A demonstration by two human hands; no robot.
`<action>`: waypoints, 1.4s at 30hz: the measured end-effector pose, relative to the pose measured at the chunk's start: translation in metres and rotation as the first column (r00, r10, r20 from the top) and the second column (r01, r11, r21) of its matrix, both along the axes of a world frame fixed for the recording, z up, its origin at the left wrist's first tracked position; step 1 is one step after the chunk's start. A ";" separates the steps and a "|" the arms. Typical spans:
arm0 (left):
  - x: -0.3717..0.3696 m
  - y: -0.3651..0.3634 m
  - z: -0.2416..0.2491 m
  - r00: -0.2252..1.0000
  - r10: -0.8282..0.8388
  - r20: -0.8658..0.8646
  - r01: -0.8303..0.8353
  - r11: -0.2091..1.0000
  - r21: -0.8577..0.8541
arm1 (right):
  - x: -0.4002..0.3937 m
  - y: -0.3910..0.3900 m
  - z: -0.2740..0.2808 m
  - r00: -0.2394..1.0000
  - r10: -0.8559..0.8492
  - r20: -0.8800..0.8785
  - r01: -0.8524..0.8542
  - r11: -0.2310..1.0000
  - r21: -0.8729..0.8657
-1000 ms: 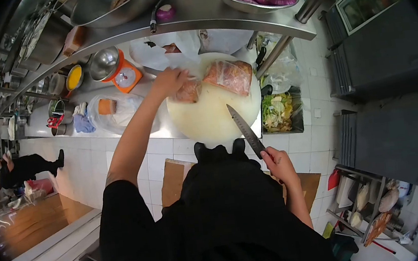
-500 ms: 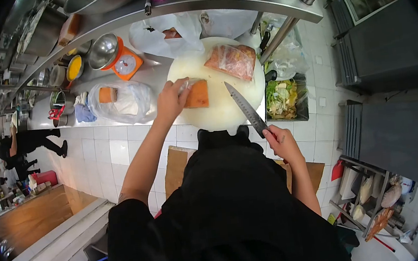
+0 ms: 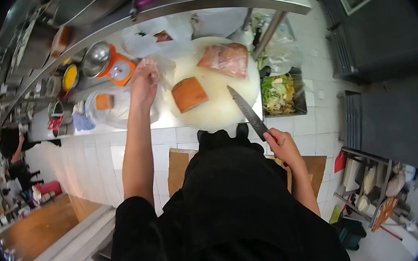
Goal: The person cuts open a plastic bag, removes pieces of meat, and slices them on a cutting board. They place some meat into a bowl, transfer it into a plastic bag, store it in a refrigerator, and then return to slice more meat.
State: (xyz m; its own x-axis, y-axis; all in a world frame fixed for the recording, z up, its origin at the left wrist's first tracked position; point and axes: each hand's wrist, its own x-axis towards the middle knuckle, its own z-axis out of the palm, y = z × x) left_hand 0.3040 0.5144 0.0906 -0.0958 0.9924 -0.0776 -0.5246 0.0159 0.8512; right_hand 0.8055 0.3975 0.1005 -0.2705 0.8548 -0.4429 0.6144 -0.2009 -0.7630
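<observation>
My left hand (image 3: 144, 75) pinches a piece of clear plastic wrap (image 3: 164, 70), raised beside the orange scale. My right hand (image 3: 280, 146) grips the handle of a long kitchen knife (image 3: 247, 110), its dimpled blade angled over the right part of the round white cutting board (image 3: 220, 114). Between the two hands, an orange-brown slab with a smooth rind-like top (image 3: 189, 95) lies unwrapped on the board. Behind it rests a bigger reddish slab of meat (image 3: 224, 59) in clear plastic. A smaller orange block (image 3: 104, 101) sits on a plastic bag (image 3: 125, 114) to the left.
An orange dial scale (image 3: 121, 70) with a steel bowl (image 3: 97, 59) stands behind my left hand. A steel shelf (image 3: 196, 7) crosses above the counter. Right of the board is a bin of leafy scraps (image 3: 279, 95). Another person (image 3: 11, 141) stands far left.
My left hand has moved from the orange-brown slab up and left, carrying plastic wrap off it. The slab now lies slightly turned. My right hand still holds the knife in nearly the same place.
</observation>
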 end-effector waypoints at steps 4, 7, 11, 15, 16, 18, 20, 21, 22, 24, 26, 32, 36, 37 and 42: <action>0.127 -0.004 0.073 0.995 -0.037 0.089 0.053 0.980 -0.190 | 0.010 -0.009 0.001 1.000 0.009 -0.027 -0.005 0.993 0.115; 0.245 -0.004 0.089 0.964 -0.255 0.071 0.265 0.920 -0.288 | 0.020 -0.018 0.006 0.999 -0.033 0.025 0.030 0.994 0.107; 0.359 0.077 0.021 0.955 -0.260 0.140 0.289 0.922 -0.256 | 0.039 -0.031 0.004 0.996 -0.082 0.043 0.078 0.993 0.086; 0.415 0.163 0.000 0.994 -0.050 0.096 0.082 0.925 -0.372 | 0.054 -0.042 -0.001 0.992 -0.116 0.050 0.112 0.990 0.087; 0.421 0.169 0.004 0.998 0.057 0.022 -0.040 0.875 -0.482 | 0.056 -0.043 -0.001 0.991 -0.123 0.052 0.119 0.989 0.082; 0.412 0.162 0.001 0.998 -0.006 0.065 0.039 0.843 -0.536 | 0.060 -0.043 0.002 0.991 -0.128 0.043 0.125 0.989 0.080; 0.393 0.128 -0.001 0.982 -0.187 -0.034 0.163 0.919 -0.358 | 0.066 -0.041 0.004 0.992 -0.122 0.029 0.119 0.990 0.077; 0.374 0.100 0.002 0.962 -0.257 -0.092 0.234 0.950 -0.205 | 0.068 -0.039 0.004 0.992 -0.120 0.030 0.117 0.990 0.084; 0.348 0.067 0.005 0.936 -0.313 -0.163 0.308 0.950 -0.053 | 0.070 -0.037 0.004 0.993 -0.116 0.029 0.113 0.990 0.090; 0.286 0.005 0.002 0.792 -0.196 -0.578 0.266 0.963 0.038 | 0.075 -0.030 0.007 0.994 -0.097 0.047 0.094 0.994 0.063; 0.210 -0.045 -0.017 0.365 0.133 -0.921 0.031 0.987 0.155 | 0.073 -0.020 0.019 0.993 -0.090 0.073 0.090 0.996 0.003; 0.165 -0.072 -0.030 -0.095 0.112 -0.989 -0.342 0.929 0.138 | 0.033 0.027 0.016 0.994 0.102 0.034 -0.103 0.994 0.023; 0.151 -0.061 -0.023 -0.130 0.049 -0.990 0.009 0.999 0.048 | -0.017 0.050 0.024 0.959 0.262 0.107 -0.278 0.943 0.184; 0.131 -0.066 -0.019 -0.046 0.070 -0.996 0.213 0.975 0.058 | -0.027 0.053 0.024 0.953 0.281 0.112 -0.299 0.933 0.201; 0.099 -0.109 0.012 0.016 -0.235 -0.972 0.290 0.931 -0.221 | -0.052 0.048 0.002 0.934 0.310 0.180 -0.355 0.871 0.339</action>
State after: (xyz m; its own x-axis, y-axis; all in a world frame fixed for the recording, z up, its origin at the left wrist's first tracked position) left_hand 0.4031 0.4058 0.1023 0.2118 0.9683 -0.1322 0.8107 -0.0985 0.5771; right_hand 0.7535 0.4452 0.1026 -0.5326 0.8295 -0.1680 0.6844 0.3054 -0.6621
